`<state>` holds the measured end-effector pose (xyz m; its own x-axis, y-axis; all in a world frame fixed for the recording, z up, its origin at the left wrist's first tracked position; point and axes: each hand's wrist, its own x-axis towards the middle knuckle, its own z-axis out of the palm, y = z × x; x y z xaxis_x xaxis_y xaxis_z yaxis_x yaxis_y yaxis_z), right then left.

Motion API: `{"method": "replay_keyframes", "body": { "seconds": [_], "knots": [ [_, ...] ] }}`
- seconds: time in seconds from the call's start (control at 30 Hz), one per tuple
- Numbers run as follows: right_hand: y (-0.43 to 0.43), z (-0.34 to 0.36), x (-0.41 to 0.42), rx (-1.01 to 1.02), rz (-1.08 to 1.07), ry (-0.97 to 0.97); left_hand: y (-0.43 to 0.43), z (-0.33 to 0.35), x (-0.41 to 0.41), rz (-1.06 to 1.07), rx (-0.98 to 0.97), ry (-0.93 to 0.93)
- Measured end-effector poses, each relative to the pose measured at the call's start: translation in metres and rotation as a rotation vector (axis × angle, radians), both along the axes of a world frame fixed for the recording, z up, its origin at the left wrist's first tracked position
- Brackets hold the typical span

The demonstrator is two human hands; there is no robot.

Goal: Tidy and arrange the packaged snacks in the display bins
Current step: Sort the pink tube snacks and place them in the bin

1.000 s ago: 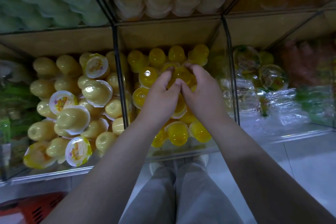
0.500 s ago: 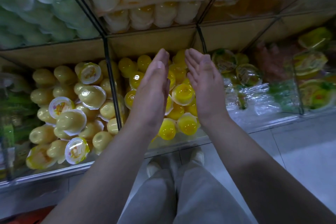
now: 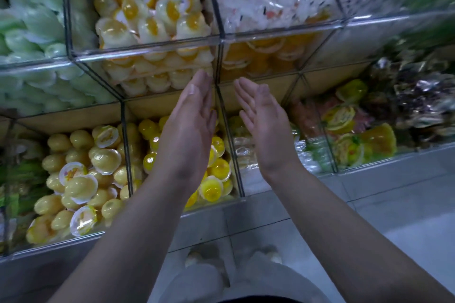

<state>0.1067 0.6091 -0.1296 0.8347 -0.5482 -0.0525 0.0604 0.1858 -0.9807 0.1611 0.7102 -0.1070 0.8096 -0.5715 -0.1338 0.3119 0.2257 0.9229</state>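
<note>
Both hands are out of the stock and hold nothing, so this looks like a pause between bins, not a grasp. The left hand [image 3: 189, 128] stands edge-on at the centre of the frame, its fingers straight and pressed together. The right hand [image 3: 263, 125] faces it just right of centre, palm turned inward and fingers straight with slight gaps between them. The two hands are near each other but not touching.

The bright yellow domed plastic jelly cups [image 3: 216, 170] lie heaped in the clear-walled lower middle bin [image 3: 236, 155], partly hidden behind the left hand and wrist. Paler yellow cups with white foil lids [image 3: 81, 179] fill the bin at lower left, several of them tipped at odd angles. White-and-orange cups [image 3: 152, 15] are stacked in the upper centre bin.

By my reading the yellow cups are done with, and the next move calls for choosing another bin — the fingertips sit level with the upper row's front edge — and reaching in with an open hand to level or turn the cups.

A second ago both hands were down among the bright yellow cups, fingers curled into the heap. Half a second ago they had lifted clear, palms facing. Now they sit higher and a little wider apart, and the view has tipped up — the upper row fills the top of the frame.
</note>
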Motion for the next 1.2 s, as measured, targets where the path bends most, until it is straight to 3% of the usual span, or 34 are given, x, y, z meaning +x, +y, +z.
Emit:
{"method": "replay_keyframes", "body": {
  "seconds": [0.67, 1.2],
  "knots": [
    [-0.101, 0.078, -0.095, -0.094, 0.148, -0.111, -0.098, 0.074, -0.105, 0.095, 0.015, -0.173],
    [-0.115, 0.073, -0.107, -0.080, 0.134, -0.093, -0.111, 0.071, -0.114, 0.100, -0.005, -0.178]
  ]
}}
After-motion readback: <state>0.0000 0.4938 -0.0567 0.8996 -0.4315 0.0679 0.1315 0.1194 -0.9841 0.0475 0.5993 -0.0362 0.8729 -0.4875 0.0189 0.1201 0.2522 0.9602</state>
